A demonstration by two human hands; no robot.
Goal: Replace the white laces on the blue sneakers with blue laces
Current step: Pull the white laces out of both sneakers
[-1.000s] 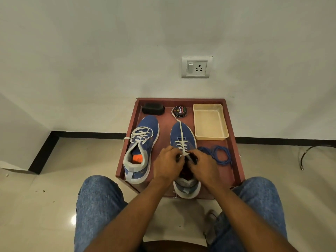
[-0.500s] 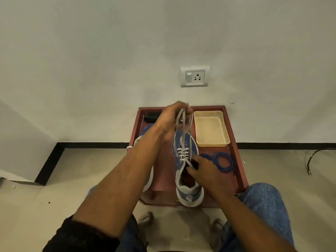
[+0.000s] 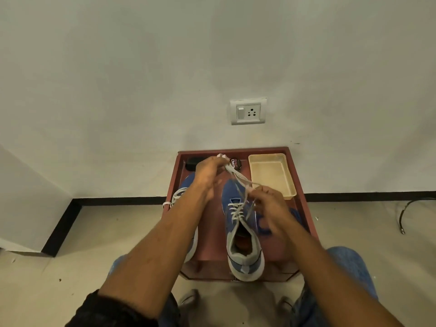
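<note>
Two blue sneakers stand on a red-brown tray (image 3: 304, 199). The right sneaker (image 3: 243, 232) sits toe-away in the middle, its white lace (image 3: 238, 210) loosened at the top eyelets. My left hand (image 3: 208, 175) is raised above the toe and grips the free lace ends. My right hand (image 3: 271, 206) pinches the same lace near the sneaker's right side. The left sneaker (image 3: 186, 197) keeps its white lace (image 3: 175, 195) and is mostly hidden by my left forearm. A blue lace bundle (image 3: 265, 226) lies right of the shoe, partly under my right hand.
A cream plastic tray (image 3: 271, 175) sits at the tray's back right, a shoe-polish tin (image 3: 236, 164) and a black brush (image 3: 194, 162) along the back edge. A wall with a socket (image 3: 249, 112) stands behind. My knees flank the tray's near edge.
My left hand lifted from the eyelets and pulled the white lace ends up and away. My right hand left the shoe's collar and now pinches the lace higher up.
</note>
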